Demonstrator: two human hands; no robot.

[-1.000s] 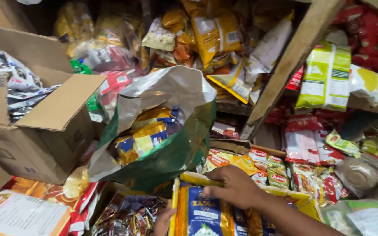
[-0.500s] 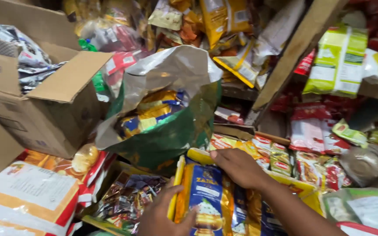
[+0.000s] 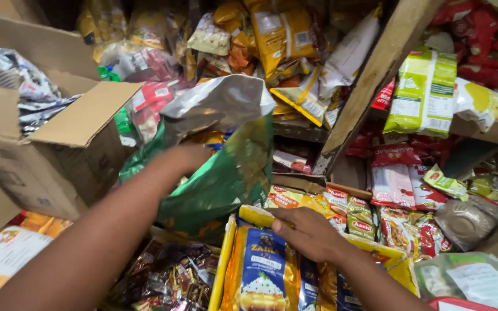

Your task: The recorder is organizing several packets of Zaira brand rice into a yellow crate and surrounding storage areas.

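- Two hands are seen among heaped snack packets: the right hand [image 3: 309,233] is laid palm-down, fingers loosely curled, on the top edge of a blue and gold pouch [image 3: 263,270], which stands upright directly under it in a yellow-rimmed box [image 3: 226,253].
- Just left of the right hand, a tray of dark shiny wrapped sweets [image 3: 171,276] is seen below the left forearm.
- Just beyond the right hand, small red, green and orange sachets [image 3: 341,210] are lined up in a row.
- The left hand [image 3: 188,156] is reached into the mouth of a large green bag with a silver lining [image 3: 220,173]; its fingers are hidden inside, so it cannot be told whether anything is gripped.
- To the left of the left hand, an open cardboard box [image 3: 47,155] is filled with crumpled wrappers.
- Farthest off, beyond both hands, yellow packets [image 3: 283,34] are piled, and a leaning wooden plank [image 3: 376,75] is set beside a green packet [image 3: 425,92] on a shelf.
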